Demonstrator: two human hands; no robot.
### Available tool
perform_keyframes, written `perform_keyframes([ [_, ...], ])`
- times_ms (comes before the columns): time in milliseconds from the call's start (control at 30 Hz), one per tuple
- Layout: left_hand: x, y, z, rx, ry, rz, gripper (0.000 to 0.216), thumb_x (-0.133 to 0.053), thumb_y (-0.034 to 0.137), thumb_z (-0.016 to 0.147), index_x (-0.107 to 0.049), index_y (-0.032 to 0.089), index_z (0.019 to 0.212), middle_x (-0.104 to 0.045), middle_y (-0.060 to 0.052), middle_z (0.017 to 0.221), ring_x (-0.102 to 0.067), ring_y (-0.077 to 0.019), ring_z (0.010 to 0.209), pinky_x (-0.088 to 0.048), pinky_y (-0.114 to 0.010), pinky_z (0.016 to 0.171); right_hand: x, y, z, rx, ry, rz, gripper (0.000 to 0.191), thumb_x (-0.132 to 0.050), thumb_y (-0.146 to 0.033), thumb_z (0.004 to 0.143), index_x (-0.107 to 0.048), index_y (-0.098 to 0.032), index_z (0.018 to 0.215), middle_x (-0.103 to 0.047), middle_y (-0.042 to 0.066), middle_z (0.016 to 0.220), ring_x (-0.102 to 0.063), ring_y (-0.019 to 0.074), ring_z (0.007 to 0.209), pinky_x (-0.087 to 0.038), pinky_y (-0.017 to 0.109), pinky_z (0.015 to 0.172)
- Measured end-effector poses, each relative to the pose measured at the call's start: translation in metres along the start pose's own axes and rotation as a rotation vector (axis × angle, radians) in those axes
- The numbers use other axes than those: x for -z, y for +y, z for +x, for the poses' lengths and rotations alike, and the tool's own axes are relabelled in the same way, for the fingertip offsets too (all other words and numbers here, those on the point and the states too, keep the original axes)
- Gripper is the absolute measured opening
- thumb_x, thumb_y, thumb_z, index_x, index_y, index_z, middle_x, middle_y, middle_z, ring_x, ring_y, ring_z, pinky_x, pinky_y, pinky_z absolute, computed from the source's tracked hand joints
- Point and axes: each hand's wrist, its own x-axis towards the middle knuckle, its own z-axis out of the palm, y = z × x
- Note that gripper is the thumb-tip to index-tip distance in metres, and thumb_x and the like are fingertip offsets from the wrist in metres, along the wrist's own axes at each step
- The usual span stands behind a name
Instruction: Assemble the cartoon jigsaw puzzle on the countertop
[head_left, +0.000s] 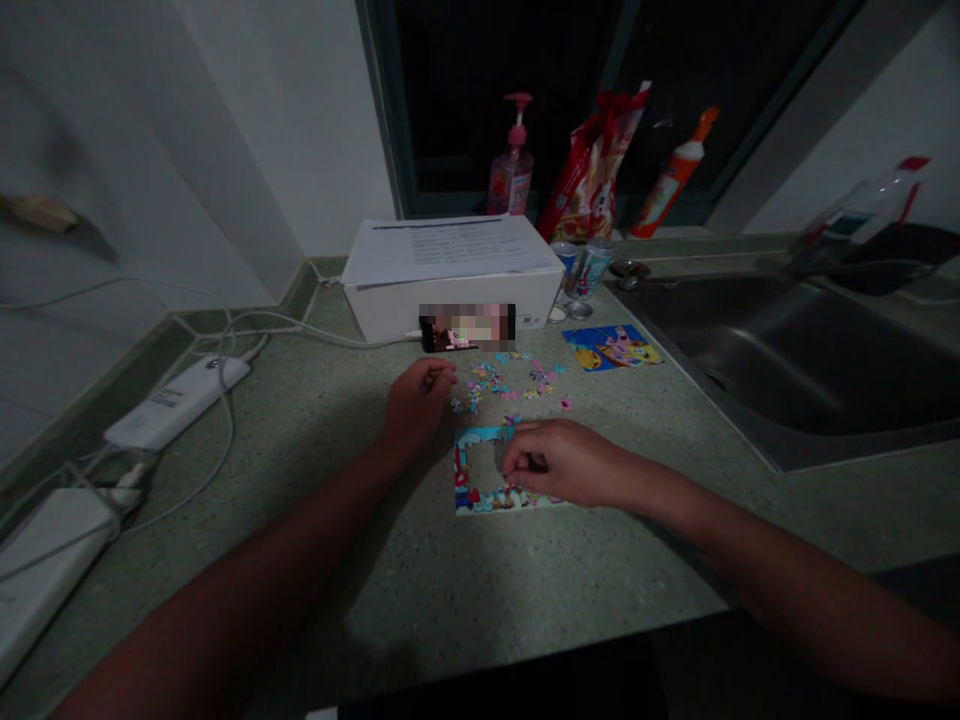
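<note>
A small, partly built jigsaw puzzle frame (471,470) lies on the speckled green counter (322,520), its border filled and its middle bare. My right hand (562,462) rests over the frame's right side, fingers curled and pinched together on something I cannot make out. My left hand (417,402) hovers just above and left of the frame, fingers closed in a loose fist beside several loose puzzle pieces (501,385). A colourful cartoon reference picture (611,346) lies further right.
A white box (450,275) with papers on top and a phone (466,327) leaning on it stand behind the pieces. Power banks and cables (176,400) lie left. A steel sink (795,350) is right. Bottles and a snack bag (592,170) line the sill.
</note>
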Motion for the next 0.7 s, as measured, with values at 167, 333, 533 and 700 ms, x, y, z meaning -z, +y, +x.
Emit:
perform_keyframes([
  [167, 0.001, 0.002, -0.0004, -0.003, -0.003, 0.006, 0.014, -0.059, 0.029, 0.089, -0.07, 0.021, 0.095, -0.079, -0.004, 0.089, -0.072, -0.0205, 0.081, -0.055, -0.034, 0.08, 0.0017, 0.0012, -0.0001, 0.022, -0.009, -0.006, 0.013, -0.07, -0.011, 0.087, -0.076, -0.022, 0.087, -0.069, -0.001, 0.084, -0.06, 0.0124, 0.073, -0.039, 0.027, 0.067],
  [333, 0.0013, 0.0022, -0.0003, -0.003, 0.002, 0.027, 0.014, -0.059, 0.029, 0.089, -0.07, 0.021, 0.094, -0.079, -0.005, 0.088, -0.072, -0.0211, 0.08, -0.055, -0.036, 0.079, 0.0079, 0.004, -0.001, 0.057, 0.068, -0.022, 0.012, -0.069, -0.015, 0.092, -0.078, -0.022, 0.092, -0.068, 0.0, 0.087, -0.062, 0.0133, 0.075, -0.042, 0.028, 0.068],
  [533, 0.0018, 0.0014, -0.0005, 0.01, -0.007, 0.016, 0.016, -0.059, 0.029, 0.089, -0.07, 0.02, 0.096, -0.079, -0.004, 0.089, -0.072, -0.0208, 0.082, -0.055, -0.035, 0.08, 0.0058, 0.0059, -0.0017, 0.081, 0.008, -0.084, 0.015, -0.068, -0.015, 0.096, -0.079, -0.023, 0.099, -0.072, 0.002, 0.095, -0.067, 0.0149, 0.082, -0.046, 0.028, 0.073],
  [700, 0.0014, 0.0018, -0.0005, 0.006, -0.009, 0.018, 0.016, -0.058, 0.029, 0.09, -0.07, 0.02, 0.096, -0.079, -0.004, 0.09, -0.072, -0.0201, 0.082, -0.054, -0.034, 0.08, 0.0042, 0.0066, -0.0017, 0.081, -0.001, -0.102, 0.014, -0.069, -0.015, 0.095, -0.079, -0.025, 0.098, -0.072, 0.001, 0.094, -0.067, 0.0145, 0.081, -0.046, 0.027, 0.072],
])
